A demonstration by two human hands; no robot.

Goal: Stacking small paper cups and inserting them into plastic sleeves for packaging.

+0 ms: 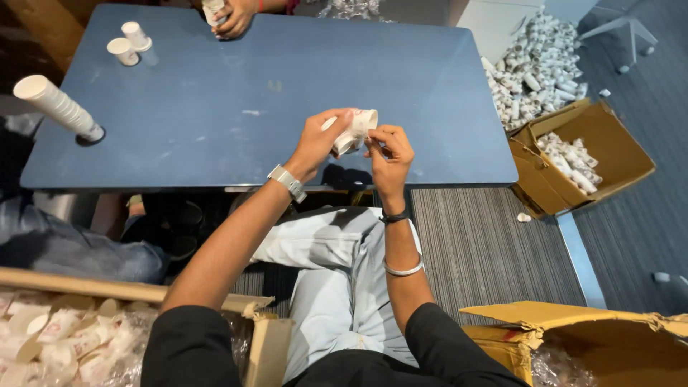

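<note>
Both hands are up over the near edge of the blue desk (287,100), working on one small white paper cup (356,129) held on its side, rim to the right. Left hand (320,140) is wrapped around the cup's base end, fingers clenched on it, likely to steady it. Right hand (389,154) pinches at the rim with thumb and forefinger, so both are grasping the same cup. The cup hangs above the desk, not touching it. Desk middle is bare, plenty of room to set things down. Far left: a tall leaning cup stack (57,106) and two loose cups (129,43). Another person's hand (233,18) holds a cup at the far edge. Right of the desk, on the floor, an open cardboard box (573,154) of cups with a loose pile (537,61) beyond it. More boxes sit near, on either side of the knees.
</note>
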